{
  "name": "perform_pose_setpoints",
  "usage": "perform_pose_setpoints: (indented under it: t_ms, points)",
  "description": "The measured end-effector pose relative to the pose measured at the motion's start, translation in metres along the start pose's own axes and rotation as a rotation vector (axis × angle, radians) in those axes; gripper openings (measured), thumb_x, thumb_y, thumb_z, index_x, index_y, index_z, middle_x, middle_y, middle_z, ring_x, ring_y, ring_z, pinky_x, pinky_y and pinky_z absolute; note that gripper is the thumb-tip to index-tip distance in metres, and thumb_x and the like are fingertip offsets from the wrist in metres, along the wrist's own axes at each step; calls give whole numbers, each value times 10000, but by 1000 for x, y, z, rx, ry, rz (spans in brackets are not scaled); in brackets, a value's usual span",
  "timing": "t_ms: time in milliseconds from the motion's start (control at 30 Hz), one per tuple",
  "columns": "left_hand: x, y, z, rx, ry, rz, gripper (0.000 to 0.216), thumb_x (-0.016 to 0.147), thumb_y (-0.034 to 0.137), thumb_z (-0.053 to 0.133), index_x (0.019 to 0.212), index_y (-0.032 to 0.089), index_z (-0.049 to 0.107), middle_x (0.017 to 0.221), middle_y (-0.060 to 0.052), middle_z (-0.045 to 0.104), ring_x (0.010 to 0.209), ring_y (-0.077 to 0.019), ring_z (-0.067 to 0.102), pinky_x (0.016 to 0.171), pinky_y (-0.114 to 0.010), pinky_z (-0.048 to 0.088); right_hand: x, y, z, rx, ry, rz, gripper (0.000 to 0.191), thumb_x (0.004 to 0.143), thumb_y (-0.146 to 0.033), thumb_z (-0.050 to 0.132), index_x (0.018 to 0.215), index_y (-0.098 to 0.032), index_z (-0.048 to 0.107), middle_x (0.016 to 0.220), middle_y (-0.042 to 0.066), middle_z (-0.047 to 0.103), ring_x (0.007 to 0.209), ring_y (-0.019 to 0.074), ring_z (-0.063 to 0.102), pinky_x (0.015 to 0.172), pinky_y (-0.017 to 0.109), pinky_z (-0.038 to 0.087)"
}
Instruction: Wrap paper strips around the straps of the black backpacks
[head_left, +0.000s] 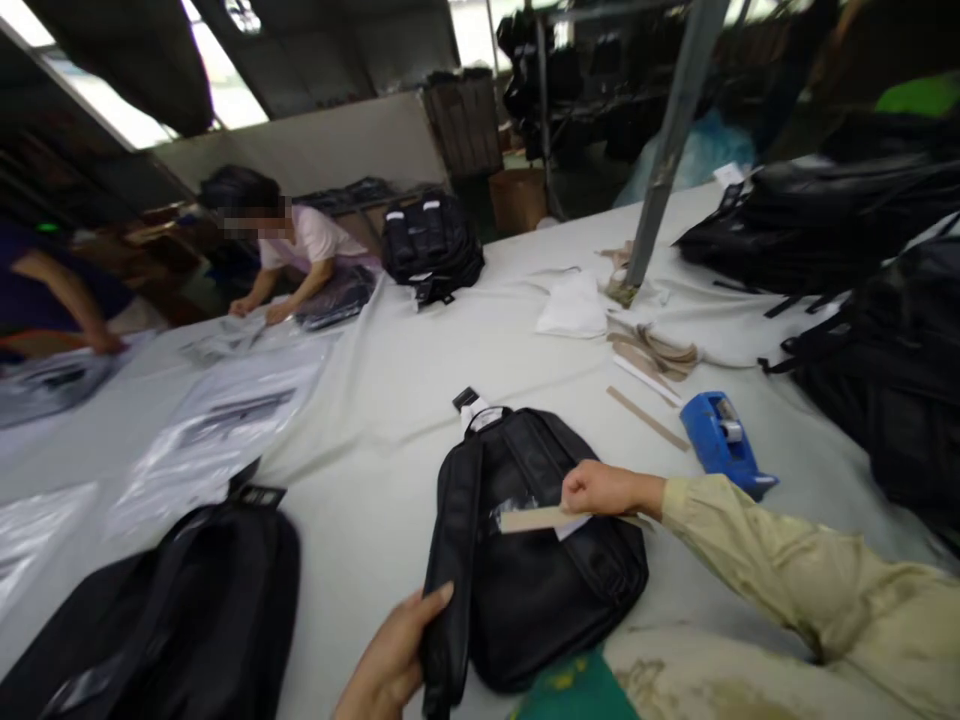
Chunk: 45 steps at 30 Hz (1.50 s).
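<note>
A black backpack (517, 605) lies on the white-covered table with its straps facing up. My left hand (394, 645) grips the left shoulder strap (455, 520) near its lower end, thumb on top. My right hand (604, 488) is closed over a tan strip (529, 520) that lies across the back panel and the other shoulder strap. Beneath that fist a bit of white paper (571, 527) shows. Clear plastic (516, 508) glints beside the strip. A white tag (484, 413) and a black one stick out at the top handle.
A blue tape dispenser (721, 440) stands right of the backpack, near loose tan strips (646, 418). Black bags (892, 340) are heaped at right, and another bag (195, 610) lies at left. A metal post (671, 150) rises from the table (360, 480). A co-worker (319, 240) handles plastic-wrapped goods.
</note>
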<state>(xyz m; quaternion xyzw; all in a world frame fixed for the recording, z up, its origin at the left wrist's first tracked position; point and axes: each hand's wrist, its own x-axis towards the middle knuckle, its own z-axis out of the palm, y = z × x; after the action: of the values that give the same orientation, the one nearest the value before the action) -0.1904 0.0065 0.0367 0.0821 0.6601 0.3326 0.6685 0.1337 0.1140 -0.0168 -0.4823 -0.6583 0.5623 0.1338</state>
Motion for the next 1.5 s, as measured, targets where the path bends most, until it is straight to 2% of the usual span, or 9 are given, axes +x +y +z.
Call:
perform_pose_setpoints:
  t_ms: [100,267,433,600,867,1100,1200,1333,1500]
  points:
    - [11,0,-17,64,-74,-38,152,696,172,766,802,90,694,623,-109,714,524,-215,667,511,-301,557,-24,-29,70,-32,-289,46,113,633,-272,715,586,-171,695,499,-38,558,464,86,436,457,211,307]
    - [15,2,-27,69,-122,-88,147,726,187,730,812,78,684,658,-137,729,554,-224,683,558,-322,580,-18,-69,158,149,-191,209,126,668,-215,661,553,-173,632,428,-57,456,401,70,364,417,211,263]
    - [8,1,-20,93,-103,-56,115,732,158,707,810,82,671,616,-110,712,512,-195,657,555,-298,563,12,-83,196,524,18,298,208,721,-204,668,553,-165,552,438,-68,426,396,60,339,406,202,287]
    - [5,-12,-18,160,-44,-73,89,762,167,682,774,82,657,604,-120,706,503,-200,647,540,-303,550,21,-60,217,682,73,339,263,815,-219,572,576,-190,467,429,-64,431,365,75,368,372,200,284]
    - [17,-34,-24,45,-112,-104,144,734,204,723,773,79,663,607,-107,704,481,-184,629,519,-285,531,35,-26,209,562,-34,95,315,769,-423,671,643,-162,549,496,-60,482,419,74,421,397,197,331]
    - [25,-35,-30,109,-81,36,220,642,216,796,753,82,661,590,-78,690,489,-167,621,520,-276,529,34,-17,158,306,-311,23,169,647,-247,735,779,-145,709,661,-19,653,596,100,535,583,209,423]
    - [27,-37,-30,123,-69,48,203,645,218,790,736,83,668,607,-85,700,521,-179,639,526,-283,534,35,-13,144,139,-312,86,90,670,-210,692,718,-137,713,631,-9,654,577,103,526,566,208,400]
    - [32,-43,-32,93,-70,46,222,633,235,792,729,66,688,644,-117,720,561,-203,663,563,-310,552,45,-23,141,-46,-249,17,72,721,-134,611,690,-136,675,616,-18,632,556,88,508,541,192,369]
    - [39,-47,-34,124,2,79,251,577,220,803,739,60,699,668,-128,731,577,-232,673,579,-339,548,52,-58,136,-117,-333,9,63,774,-133,593,716,-154,608,479,-60,525,420,82,486,443,183,350]
